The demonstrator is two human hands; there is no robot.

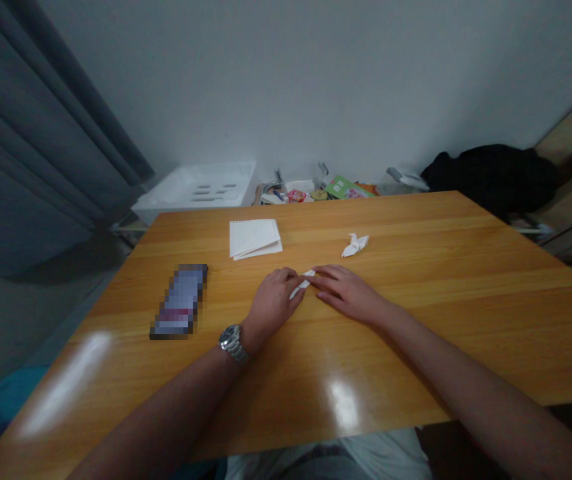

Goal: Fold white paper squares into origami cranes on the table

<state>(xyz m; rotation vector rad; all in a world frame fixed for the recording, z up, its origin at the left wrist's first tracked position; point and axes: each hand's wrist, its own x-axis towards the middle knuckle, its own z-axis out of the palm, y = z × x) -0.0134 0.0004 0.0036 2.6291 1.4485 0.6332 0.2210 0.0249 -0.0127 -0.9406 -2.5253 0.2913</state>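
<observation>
My left hand and my right hand meet at the middle of a wooden table, both pressed onto a small white folded paper. The left hand's fingers are curled over one end of the paper, with a metal watch on that wrist. Flat on the other end lie the right hand's fingers, held together. Only a narrow strip of the paper shows between the hands. A finished white paper crane lies a little beyond the right hand.
A stack of white paper sheets lies at the back centre. A dark phone lies to the left. Behind the table stand a white tray, small clutter and a black bag. A grey curtain hangs at left.
</observation>
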